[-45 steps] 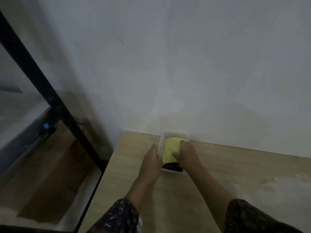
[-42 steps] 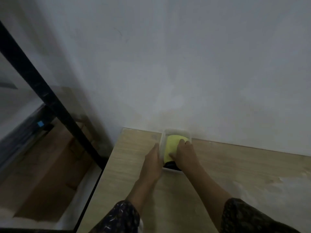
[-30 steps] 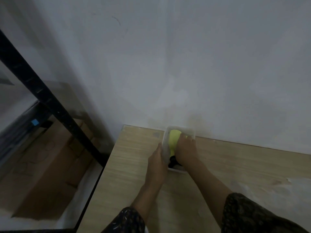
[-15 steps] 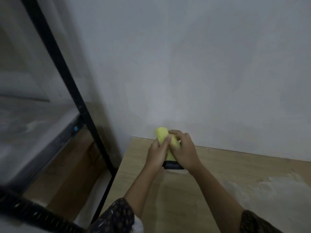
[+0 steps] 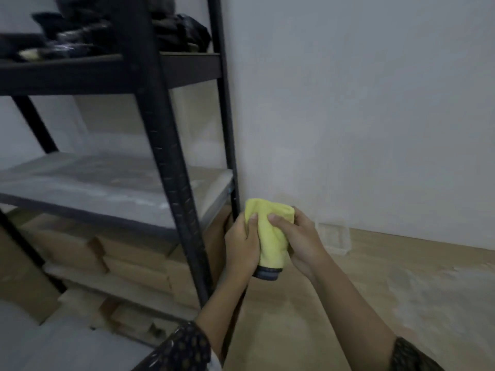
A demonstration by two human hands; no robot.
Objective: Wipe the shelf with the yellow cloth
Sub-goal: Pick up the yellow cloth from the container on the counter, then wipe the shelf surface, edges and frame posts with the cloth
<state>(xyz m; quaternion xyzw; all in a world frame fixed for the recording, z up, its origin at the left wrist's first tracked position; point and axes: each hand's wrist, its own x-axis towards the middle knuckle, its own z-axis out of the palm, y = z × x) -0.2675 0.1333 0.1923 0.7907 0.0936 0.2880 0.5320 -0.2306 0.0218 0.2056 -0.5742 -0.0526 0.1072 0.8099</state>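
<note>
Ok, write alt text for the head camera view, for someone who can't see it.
A person's left hand and right hand both grip a bunched yellow cloth in front of a white wall. To the left stands a black metal rack with a grey shelf and cardboard boxes beneath; a clear container sits on the wooden tabletop behind the hands.

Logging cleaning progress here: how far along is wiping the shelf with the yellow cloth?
Done: the yellow cloth is picked up, clear of the wooden table and the clear container. In hand: the left hand and right hand both grip it in the air beside the black rack. Left: all the wiping; the pale, dusty-looking middle shelf is not touched by the cloth.
</note>
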